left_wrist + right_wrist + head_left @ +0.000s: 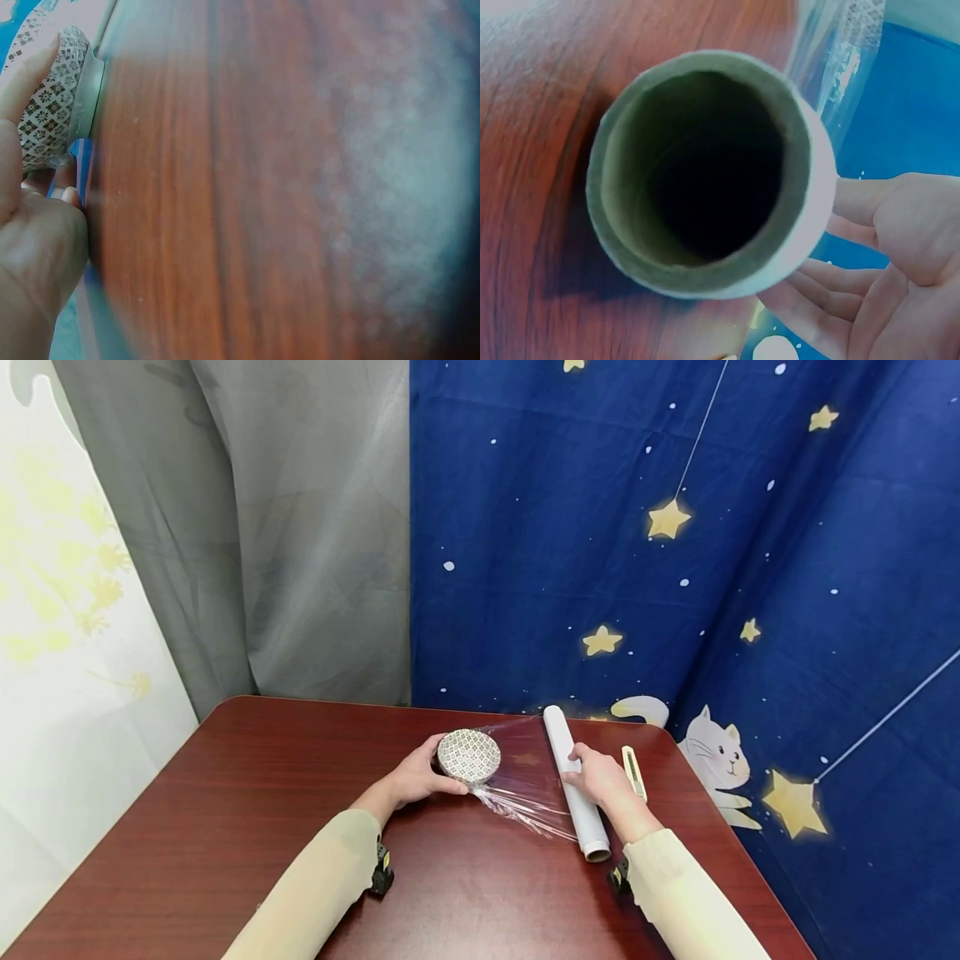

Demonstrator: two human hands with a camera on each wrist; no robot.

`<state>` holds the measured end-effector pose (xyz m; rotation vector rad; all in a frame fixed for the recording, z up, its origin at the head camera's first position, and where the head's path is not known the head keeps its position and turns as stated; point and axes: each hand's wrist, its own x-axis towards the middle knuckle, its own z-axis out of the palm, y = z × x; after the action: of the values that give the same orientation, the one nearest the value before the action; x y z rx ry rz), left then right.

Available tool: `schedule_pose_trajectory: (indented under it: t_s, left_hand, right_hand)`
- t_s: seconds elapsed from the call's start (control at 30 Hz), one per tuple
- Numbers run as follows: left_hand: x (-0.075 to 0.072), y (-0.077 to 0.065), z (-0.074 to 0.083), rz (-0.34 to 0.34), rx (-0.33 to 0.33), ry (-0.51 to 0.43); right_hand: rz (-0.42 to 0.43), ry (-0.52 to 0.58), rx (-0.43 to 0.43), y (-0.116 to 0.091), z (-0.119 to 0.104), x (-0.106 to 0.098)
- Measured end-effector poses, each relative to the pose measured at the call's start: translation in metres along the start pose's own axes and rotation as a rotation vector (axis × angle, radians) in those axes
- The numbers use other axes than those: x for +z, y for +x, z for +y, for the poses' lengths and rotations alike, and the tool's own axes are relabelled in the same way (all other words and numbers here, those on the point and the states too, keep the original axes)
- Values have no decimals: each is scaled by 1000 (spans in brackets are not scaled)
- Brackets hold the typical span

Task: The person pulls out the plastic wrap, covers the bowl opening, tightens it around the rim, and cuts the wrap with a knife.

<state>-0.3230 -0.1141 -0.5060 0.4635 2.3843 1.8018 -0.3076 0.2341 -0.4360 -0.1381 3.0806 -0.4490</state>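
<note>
My left hand [417, 774] grips a round bowl [468, 756] with a small dark-on-white pattern, thumb at its near side and fingers at the far side. In the left wrist view the thumb lies across the patterned bowl [51, 105]. Clear cling film [517, 810] clings to the bowl and stretches across to a white roll, bunched into shiny creases along its near edge. My right hand [603, 781] holds the cling film roll [587, 817] around its middle. The right wrist view looks into the roll's hollow cardboard core [705, 169], with the fingers behind it.
A pale utility knife [633, 772] lies on the table just right of the roll. The dark red wooden table [247, 810] reaches back to grey and blue starry curtains [540, 568]. Wrist cameras [382, 870] sit below both sleeves.
</note>
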Motion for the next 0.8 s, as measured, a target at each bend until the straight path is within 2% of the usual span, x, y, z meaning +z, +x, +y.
schedule_pose_trajectory:
  t_s: [0.17, 0.43, 0.6, 0.8]
  left_hand:
    - [1, 0, 1, 2, 1, 2]
    - [1, -1, 2, 2, -19, 4]
    - [1, -1, 1, -2, -16, 9]
    - [1, 0, 0, 3, -25, 14]
  right_hand:
    - [-22, 16, 15, 1, 5, -4]
    - [-59, 27, 92, 1, 10, -6]
    - [-43, 0, 99, -2, 11, -5]
    - [-27, 22, 100, -4, 14, -2]
